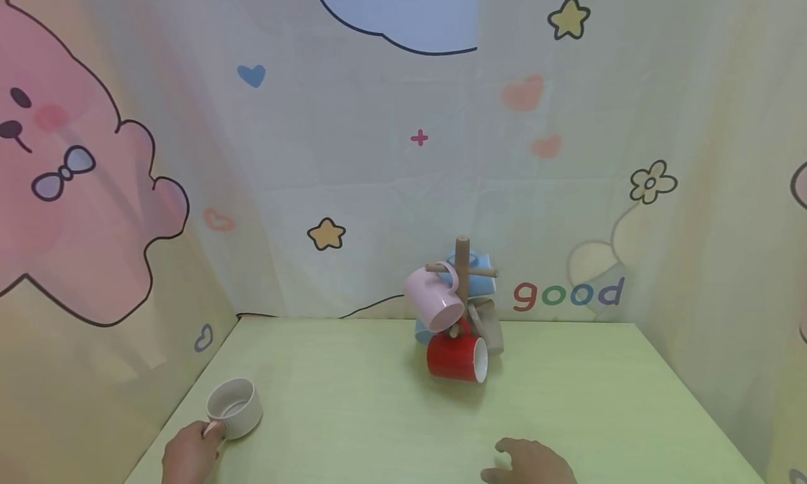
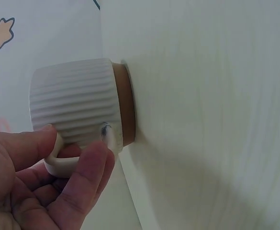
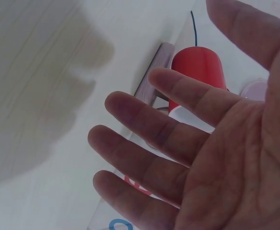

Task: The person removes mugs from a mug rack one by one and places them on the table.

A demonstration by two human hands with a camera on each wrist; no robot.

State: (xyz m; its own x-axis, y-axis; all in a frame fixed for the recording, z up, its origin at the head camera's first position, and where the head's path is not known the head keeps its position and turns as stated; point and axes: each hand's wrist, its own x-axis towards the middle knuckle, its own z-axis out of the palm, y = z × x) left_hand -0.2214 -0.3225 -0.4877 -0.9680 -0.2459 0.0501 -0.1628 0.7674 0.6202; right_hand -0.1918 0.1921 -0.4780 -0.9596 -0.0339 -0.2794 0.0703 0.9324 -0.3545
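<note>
At the front left of the table, my left hand grips the handle of a white mug. The left wrist view shows the mug's ribbed side, a bare brown band round its base, and my thumb and fingers about the handle. The mug stands upright, its mouth facing up. My right hand hovers over the front of the table with fingers spread and nothing in them. Beyond its fingers in the right wrist view is a red mug, which hangs on a wooden mug tree.
The mug tree stands at the back, right of centre. A pink mug, a blue mug, a grey-beige mug and another light blue piece are also on or behind it. Printed curtains enclose the pale green table.
</note>
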